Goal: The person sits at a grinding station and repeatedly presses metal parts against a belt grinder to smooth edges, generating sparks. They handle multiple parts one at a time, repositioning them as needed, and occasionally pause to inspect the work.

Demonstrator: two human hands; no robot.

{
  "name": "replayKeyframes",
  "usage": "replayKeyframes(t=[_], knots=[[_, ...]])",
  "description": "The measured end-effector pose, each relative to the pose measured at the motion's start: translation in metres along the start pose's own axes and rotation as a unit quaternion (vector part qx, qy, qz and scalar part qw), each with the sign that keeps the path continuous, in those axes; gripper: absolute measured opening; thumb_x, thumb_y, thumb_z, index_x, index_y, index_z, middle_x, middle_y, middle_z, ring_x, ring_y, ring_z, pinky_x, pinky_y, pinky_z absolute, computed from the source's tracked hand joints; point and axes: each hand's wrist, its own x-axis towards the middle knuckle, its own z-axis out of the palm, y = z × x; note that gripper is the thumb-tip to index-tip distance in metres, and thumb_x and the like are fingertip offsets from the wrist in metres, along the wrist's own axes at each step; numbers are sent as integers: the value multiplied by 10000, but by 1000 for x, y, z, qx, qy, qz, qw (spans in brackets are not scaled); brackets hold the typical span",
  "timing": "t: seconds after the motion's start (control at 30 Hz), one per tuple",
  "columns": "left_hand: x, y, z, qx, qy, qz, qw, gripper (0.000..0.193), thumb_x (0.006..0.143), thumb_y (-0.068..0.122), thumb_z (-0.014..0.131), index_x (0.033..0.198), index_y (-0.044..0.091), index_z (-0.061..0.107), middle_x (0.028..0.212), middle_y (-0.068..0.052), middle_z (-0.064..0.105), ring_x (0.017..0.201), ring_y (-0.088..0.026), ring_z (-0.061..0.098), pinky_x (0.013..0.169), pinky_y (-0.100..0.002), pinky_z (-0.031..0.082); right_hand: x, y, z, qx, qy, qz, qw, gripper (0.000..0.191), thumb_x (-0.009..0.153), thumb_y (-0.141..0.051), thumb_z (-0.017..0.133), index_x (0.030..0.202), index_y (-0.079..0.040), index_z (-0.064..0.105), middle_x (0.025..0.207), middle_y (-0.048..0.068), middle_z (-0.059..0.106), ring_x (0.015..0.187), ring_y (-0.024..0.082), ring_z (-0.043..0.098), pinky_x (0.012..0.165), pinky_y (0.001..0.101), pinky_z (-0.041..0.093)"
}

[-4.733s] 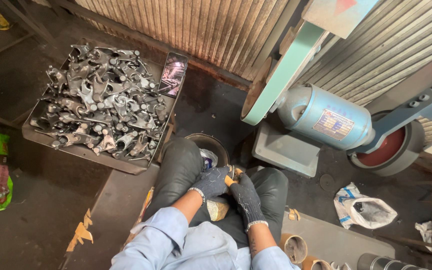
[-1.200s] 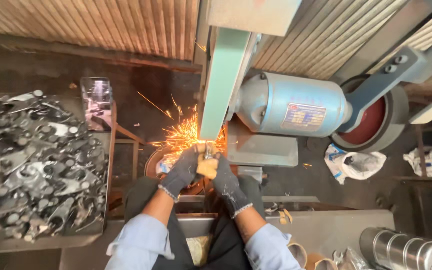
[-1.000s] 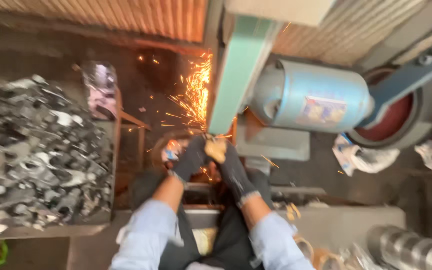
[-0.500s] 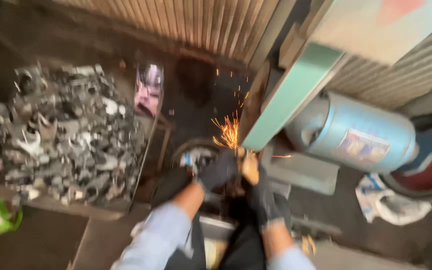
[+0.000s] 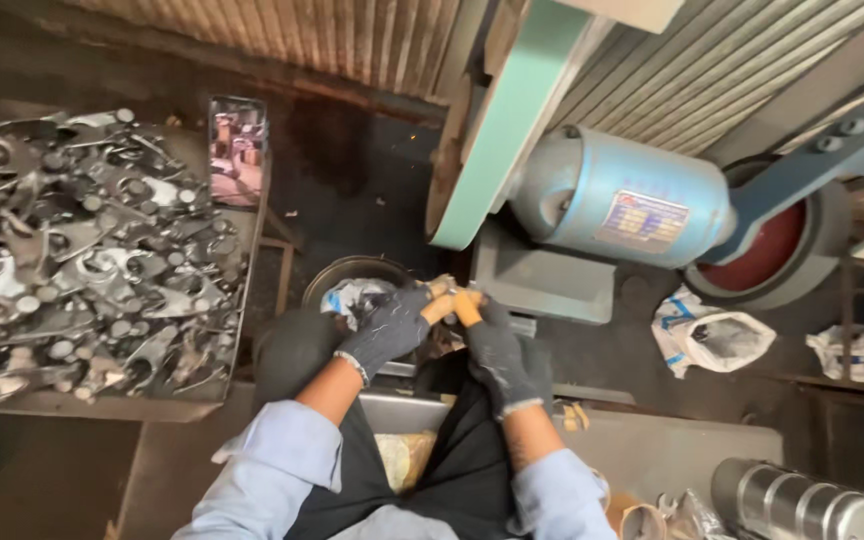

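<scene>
My left hand (image 5: 389,327) and my right hand (image 5: 493,345) both wear dark work gloves with orange fingertips. Together they pinch a small metal part (image 5: 449,291) in front of me; the part is mostly hidden by the fingers. The hands sit just below the lower end of a green sanding belt (image 5: 507,117). The blue motor (image 5: 620,205) drives the belt from the right. No sparks show. Under my left hand stands a round dark bucket (image 5: 344,275) with a pale rag in it.
A tray (image 5: 102,405) heaped with several grey metal parts fills the left. A phone (image 5: 237,150) leans at its far corner. A red-faced wheel (image 5: 774,250), white bags (image 5: 709,336) and a shiny metal cylinder (image 5: 802,505) lie to the right. Corrugated sheet forms the back wall.
Sparks flew while both hands pressed the part on the belt; now the sparks have stopped and the hands have dropped back from the belt. The view has steadied.
</scene>
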Motion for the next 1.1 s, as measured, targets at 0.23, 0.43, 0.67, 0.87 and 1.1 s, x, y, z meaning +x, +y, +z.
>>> replayKeyframes(t=[0.23,0.43,0.67,0.87,1.1], knots=[[29,-15,-6,138,210,-142,957,314,986,306,627,1148,49,705,1087,-154,751,1002,-292,725,880,-396,551,51,-3,25,-105,42,60,992,330,1007,-292,649,1095,24,686,874,84,702,749,163,654,631,299,546],[30,-15,6,213,108,-48,970,327,996,323,634,1119,41,745,1067,-179,756,979,-302,705,846,-403,528,32,-2,-1,18,70,43,996,318,966,-256,671,1165,-8,685,955,32,722,808,129,672,671,275,544],[25,-17,11,-222,10,-164,961,346,900,351,735,1000,20,731,824,-12,669,726,-101,565,633,-302,466,44,-1,2,207,62,-60,974,341,1002,-272,656,1227,-17,629,1040,88,706,896,204,678,792,344,561],[32,-13,8,-172,78,-140,972,407,919,372,773,931,-21,672,769,-52,635,680,-169,566,596,-360,471,58,1,23,245,43,-59,967,355,1043,-355,607,1168,-24,628,1007,99,696,893,232,676,789,368,589],[-77,23,-177,538,132,-88,828,301,963,203,615,1225,55,613,1041,-183,709,1019,-351,684,861,-479,532,-49,-53,44,-387,128,-29,913,341,995,-301,634,1280,-129,707,1142,40,736,1036,161,682,872,328,504]])
